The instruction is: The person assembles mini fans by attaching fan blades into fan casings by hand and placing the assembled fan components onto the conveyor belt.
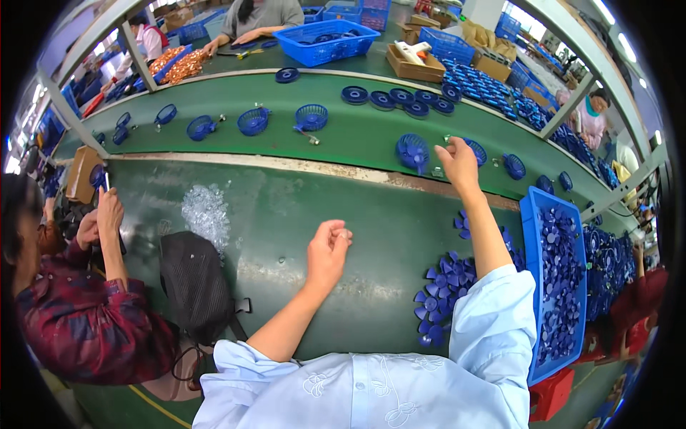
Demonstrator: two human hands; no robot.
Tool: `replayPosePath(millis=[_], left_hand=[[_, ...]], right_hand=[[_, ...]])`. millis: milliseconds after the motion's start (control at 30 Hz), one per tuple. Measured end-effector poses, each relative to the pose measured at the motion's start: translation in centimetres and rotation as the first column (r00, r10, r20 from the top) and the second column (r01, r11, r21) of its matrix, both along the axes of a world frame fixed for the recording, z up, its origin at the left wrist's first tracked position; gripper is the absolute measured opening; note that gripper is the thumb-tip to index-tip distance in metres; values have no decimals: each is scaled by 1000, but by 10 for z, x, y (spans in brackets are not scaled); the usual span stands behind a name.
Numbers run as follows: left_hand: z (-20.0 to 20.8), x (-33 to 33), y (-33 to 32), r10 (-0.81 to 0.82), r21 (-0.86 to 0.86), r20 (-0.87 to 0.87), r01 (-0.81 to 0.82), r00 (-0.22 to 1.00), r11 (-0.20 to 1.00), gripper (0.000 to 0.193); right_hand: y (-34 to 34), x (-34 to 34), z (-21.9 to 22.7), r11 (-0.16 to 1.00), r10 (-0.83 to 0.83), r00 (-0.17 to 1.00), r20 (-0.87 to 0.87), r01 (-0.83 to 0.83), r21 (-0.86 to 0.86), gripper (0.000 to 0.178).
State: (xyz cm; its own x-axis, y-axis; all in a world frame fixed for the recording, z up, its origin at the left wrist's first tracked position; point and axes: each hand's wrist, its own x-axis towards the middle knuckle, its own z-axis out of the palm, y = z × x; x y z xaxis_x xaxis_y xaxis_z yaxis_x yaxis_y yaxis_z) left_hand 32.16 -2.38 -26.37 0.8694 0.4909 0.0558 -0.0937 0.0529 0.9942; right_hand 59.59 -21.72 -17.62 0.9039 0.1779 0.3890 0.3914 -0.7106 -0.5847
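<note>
My right hand [459, 166] reaches over the green conveyor belt [357, 148], thumb and forefinger apart. It partly covers a blue round fan housing [476, 151]; whether it touches the housing I cannot tell. Just left of it lies another blue fan housing [412, 151] with a small metal part beside it. Over the green worktable [279, 207] is my left hand [329, 252], its fingers curled and closed. What they hold, if anything, is hidden. Below my right forearm, a pile of dark blue fan blades [446, 286] covers the table.
A blue crate [532, 286] of fan blades stands at the right. Clear plastic pieces [206, 214] and a black bag [194, 286] lie left, near a co-worker in a plaid shirt [93, 322]. Blue discs [400, 96] and more housings [252, 121] sit on the belt.
</note>
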Motion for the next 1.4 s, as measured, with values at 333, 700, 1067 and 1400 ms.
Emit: replayPosePath(millis=[333,700,1067,1400], left_hand=[[-19,-2,8,-8,152,-70,18,998,988,18],[-7,7,-8,-6,253,-172,50,985,966,15],[-1,-3,15,76,-114,-41,-80,996,990,25],[34,-15,18,-310,-614,-24,231,950,755,35]], right_hand=[[182,-27,-39,868,432,884,-180,-461,-182,26],[281,20,-96,794,536,826,172,-425,-433,15],[192,-79,-34,702,713,659,241,-664,-259,19],[21,-210,24,398,909,382,169,-914,-77,28]])
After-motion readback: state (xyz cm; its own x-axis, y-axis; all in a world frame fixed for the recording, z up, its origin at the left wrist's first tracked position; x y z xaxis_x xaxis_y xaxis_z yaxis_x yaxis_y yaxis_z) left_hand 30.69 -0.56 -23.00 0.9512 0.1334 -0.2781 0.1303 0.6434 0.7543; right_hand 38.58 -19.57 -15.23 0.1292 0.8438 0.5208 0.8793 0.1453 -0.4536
